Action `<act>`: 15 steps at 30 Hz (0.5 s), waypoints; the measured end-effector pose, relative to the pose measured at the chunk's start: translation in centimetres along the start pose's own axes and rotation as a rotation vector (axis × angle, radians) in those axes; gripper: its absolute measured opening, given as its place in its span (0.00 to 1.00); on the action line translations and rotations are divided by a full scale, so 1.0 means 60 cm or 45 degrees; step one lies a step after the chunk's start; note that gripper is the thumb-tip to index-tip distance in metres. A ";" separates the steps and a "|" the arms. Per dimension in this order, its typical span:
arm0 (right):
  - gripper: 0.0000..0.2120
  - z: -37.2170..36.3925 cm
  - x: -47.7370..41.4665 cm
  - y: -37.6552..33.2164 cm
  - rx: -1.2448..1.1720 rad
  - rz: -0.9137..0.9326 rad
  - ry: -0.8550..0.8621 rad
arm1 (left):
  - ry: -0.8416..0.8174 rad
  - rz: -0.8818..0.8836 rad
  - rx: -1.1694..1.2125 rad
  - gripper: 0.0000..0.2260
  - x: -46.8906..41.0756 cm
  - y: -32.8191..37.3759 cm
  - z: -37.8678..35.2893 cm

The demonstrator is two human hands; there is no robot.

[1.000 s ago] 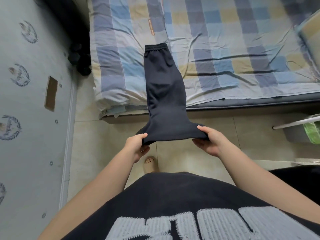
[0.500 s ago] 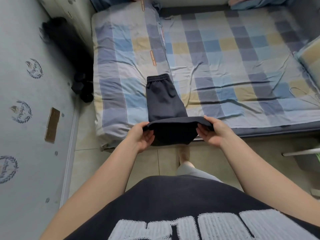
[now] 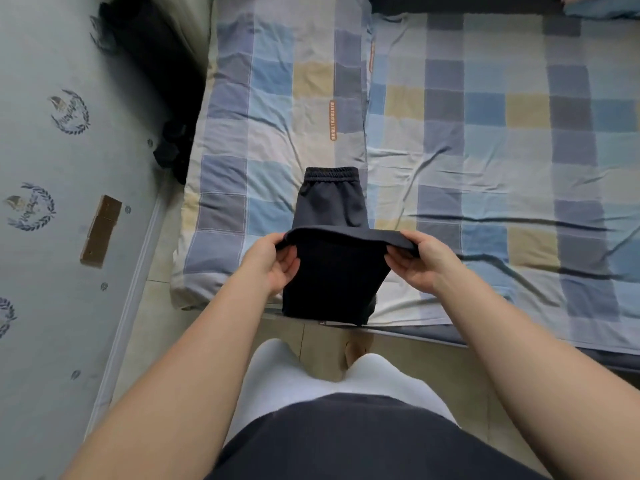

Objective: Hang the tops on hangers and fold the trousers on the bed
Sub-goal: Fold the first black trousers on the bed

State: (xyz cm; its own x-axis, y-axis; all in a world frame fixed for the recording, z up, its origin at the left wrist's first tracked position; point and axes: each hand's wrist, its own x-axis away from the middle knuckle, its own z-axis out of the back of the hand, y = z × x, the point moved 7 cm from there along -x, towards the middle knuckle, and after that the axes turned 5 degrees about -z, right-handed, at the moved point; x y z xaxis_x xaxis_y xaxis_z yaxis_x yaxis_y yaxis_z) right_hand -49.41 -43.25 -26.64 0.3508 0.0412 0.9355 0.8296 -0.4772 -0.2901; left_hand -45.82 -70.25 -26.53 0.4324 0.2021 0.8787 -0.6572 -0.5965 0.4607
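I see both hands raised over the near edge of the bed [image 3: 485, 140], each holding one end of a fold in the dark trousers [image 3: 329, 209]. The left hand [image 3: 273, 261] pinches the left end of that fold, thumb on top and fingers curled beneath the cloth. The right hand [image 3: 415, 263] grips the right end the same way.

The trousers lie lengthwise toward me on the left part of the bed. Their elastic waistband [image 3: 330, 174] rests flat on the checked sheet at the far end. From there the cloth runs toward me and rises to the held fold between the hands. Below the fold the rest hangs down in front of the mattress edge, its lower hem just above the tiled floor [image 3: 162, 323].

Beneath my arms I see pale-clad legs [image 3: 277, 379], a bare foot [image 3: 355, 351] and a dark shirt [image 3: 346, 441]. On the left stands a patterned wall [image 3: 52, 237], with a black object [image 3: 156, 64] between it and the bed.
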 end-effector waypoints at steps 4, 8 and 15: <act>0.04 -0.027 -0.075 -0.049 0.020 -0.018 0.056 | 0.027 0.013 0.023 0.07 -0.078 0.027 -0.043; 0.04 -0.061 -0.184 -0.096 0.039 0.035 0.115 | 0.029 0.008 0.010 0.07 -0.198 0.059 -0.081; 0.05 -0.116 -0.417 -0.138 0.083 0.073 0.128 | 0.007 0.010 -0.119 0.05 -0.445 0.086 -0.132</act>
State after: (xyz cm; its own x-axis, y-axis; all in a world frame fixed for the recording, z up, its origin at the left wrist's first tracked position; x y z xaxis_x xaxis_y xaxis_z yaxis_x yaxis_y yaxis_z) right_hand -68.08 -46.44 -46.26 0.3555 -0.0745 0.9317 0.8371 -0.4180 -0.3528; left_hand -65.65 -72.59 -46.61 0.4237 0.2020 0.8830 -0.7156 -0.5229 0.4631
